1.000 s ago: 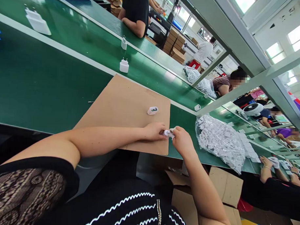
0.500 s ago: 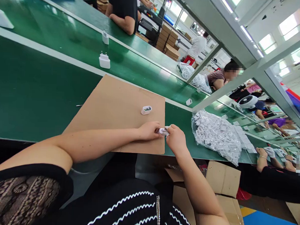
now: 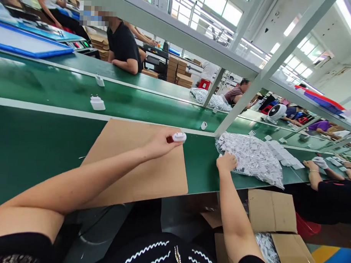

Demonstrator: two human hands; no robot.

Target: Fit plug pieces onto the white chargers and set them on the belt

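My left hand [image 3: 161, 143] is closed on a white phone charger plug [image 3: 179, 137], held over the right side of a brown cardboard sheet [image 3: 134, 164]. The plug's end with its pins faces up. Farther right, my right hand [image 3: 227, 162] is at the near left edge of a clear plastic bag [image 3: 249, 157] full of small white parts. Its fingers are bent, with a bit of white showing beside them; what they hold is hidden.
On the green belt lie white chargers [image 3: 97, 103], [image 3: 99, 80] and a white housing [image 3: 203, 126]. A grey metal post [image 3: 236, 105] rises behind the bag. White parts [image 3: 286, 156] lie in rows to its right, near a co-worker's hands [image 3: 312, 165]. Open cardboard boxes [image 3: 272, 211] stand below.
My hands have parted: the right moved from the small white piece to the bag, and the left moved up and holds the charger plug. The housing standing on the cardboard no longer shows there.
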